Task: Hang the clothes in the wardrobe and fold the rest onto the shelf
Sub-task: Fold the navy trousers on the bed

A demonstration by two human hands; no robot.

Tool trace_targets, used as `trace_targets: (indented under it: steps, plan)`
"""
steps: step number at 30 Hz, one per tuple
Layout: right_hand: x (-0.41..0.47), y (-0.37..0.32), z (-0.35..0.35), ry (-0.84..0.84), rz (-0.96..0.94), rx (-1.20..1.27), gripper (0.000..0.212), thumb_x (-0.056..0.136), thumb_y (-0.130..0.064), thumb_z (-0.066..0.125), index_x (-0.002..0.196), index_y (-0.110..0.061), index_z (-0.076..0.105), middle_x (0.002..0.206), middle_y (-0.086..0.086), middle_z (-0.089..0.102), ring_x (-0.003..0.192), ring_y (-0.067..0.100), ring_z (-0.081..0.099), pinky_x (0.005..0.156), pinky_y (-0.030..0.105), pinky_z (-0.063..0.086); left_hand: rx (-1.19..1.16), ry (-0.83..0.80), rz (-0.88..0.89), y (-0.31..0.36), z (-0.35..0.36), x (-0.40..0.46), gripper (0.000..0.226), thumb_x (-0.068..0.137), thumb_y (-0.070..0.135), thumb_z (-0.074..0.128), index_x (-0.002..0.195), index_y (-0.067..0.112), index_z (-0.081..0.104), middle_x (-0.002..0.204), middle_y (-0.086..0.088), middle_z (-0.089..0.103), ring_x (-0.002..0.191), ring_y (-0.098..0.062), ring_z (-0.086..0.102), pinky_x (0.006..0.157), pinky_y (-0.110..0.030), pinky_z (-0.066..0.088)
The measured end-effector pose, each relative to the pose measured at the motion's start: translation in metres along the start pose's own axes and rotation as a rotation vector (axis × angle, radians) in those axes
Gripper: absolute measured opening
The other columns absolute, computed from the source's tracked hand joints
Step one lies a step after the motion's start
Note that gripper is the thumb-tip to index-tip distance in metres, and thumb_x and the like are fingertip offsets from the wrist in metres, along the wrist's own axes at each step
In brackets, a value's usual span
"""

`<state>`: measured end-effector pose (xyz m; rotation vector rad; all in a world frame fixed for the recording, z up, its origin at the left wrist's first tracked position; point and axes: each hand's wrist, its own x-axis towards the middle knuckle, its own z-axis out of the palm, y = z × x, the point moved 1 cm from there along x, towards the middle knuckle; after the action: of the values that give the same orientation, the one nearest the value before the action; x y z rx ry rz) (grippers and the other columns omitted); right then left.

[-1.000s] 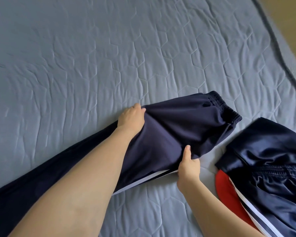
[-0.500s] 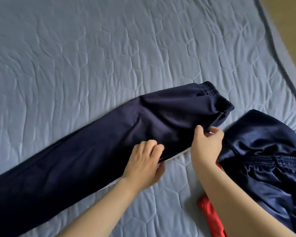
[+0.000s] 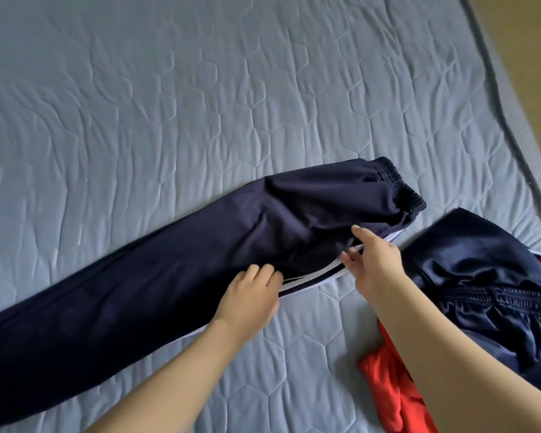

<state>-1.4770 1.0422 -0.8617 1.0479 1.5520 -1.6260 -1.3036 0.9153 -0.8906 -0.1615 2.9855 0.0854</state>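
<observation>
You are in a bedroom at home: a grey quilted mattress (image 3: 263, 104) carries track pants (image 3: 169, 276) and other clothes.

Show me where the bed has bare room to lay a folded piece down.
The widest bare patch of bed cover lies beyond the navy trousers, running to the far edge. A smaller patch lies between both forearms. The right is crowded by the shiny navy garment and the red garment.

Your left hand (image 3: 247, 300) and right hand (image 3: 374, 265) are bare, no sleeves on either forearm entering from 6 o'clock.
</observation>
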Motion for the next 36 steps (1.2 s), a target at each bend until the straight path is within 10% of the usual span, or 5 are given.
trace_targets:
  steps: [11, 19, 24, 28, 36]
  plan:
    - [0.005, 0.035, -0.008, -0.147, -0.083, -0.380, 0.019, 0.088, -0.017, 0.066, 0.075, -0.020, 0.053, 0.066, -0.003, 0.052, 0.054, 0.009, 0.043, 0.038, 0.012, 0.036, 0.078, -0.160, -0.058, -0.007, 0.002, 0.013, 0.036, 0.045, 0.012, 0.084, 0.065, 0.017, 0.055, 0.060, -0.001, 0.052, 0.054, -0.021, 0.053, 0.050, -0.028, 0.044]
    - [0.011, 0.051, -0.011, 0.081, -0.185, -0.571, 0.025, 0.079, -0.036, 0.072, 0.074, -0.014, 0.060, 0.067, 0.003, 0.058, 0.067, 0.023, 0.055, 0.071, 0.038, 0.052, -0.082, -0.495, -0.045, -0.006, -0.023, 0.022, 0.021, 0.086, 0.031, 0.046, 0.095, 0.017, 0.059, 0.103, -0.004, 0.061, 0.101, -0.027, 0.053, 0.084, -0.036, 0.035]
    - [0.013, 0.063, -0.005, 0.105, -0.187, -0.456, 0.034, 0.083, -0.034, 0.063, 0.064, -0.013, 0.044, 0.066, 0.004, 0.050, 0.062, 0.019, 0.044, 0.062, 0.031, 0.036, -0.216, 0.034, -0.347, -0.043, -0.031, 0.083, 0.024, 0.086, 0.024, 0.047, 0.107, 0.016, 0.056, 0.114, -0.007, 0.054, 0.104, -0.033, 0.050, 0.084, -0.041, 0.040]
    - [0.019, 0.080, -0.013, -0.046, -0.154, -0.290, 0.005, 0.083, -0.017, 0.059, 0.078, -0.016, 0.058, 0.078, 0.004, 0.055, 0.072, 0.018, 0.047, 0.069, 0.033, 0.040, -0.294, -0.113, -0.598, -0.075, -0.027, 0.135, 0.046, 0.099, 0.041, 0.035, 0.136, 0.015, 0.041, 0.145, -0.008, 0.038, 0.130, -0.033, 0.034, 0.106, -0.045, 0.027]
    - [0.033, 0.094, -0.003, 0.244, -0.135, -0.116, 0.031, 0.089, -0.023, 0.059, 0.067, -0.013, 0.039, 0.068, 0.011, 0.048, 0.064, 0.021, 0.042, 0.064, 0.031, 0.037, -0.216, -0.106, -0.491, -0.076, -0.016, 0.153, 0.026, 0.105, 0.031, 0.026, 0.105, 0.010, 0.041, 0.104, -0.014, 0.064, 0.092, -0.036, 0.060, 0.067, -0.040, 0.038]
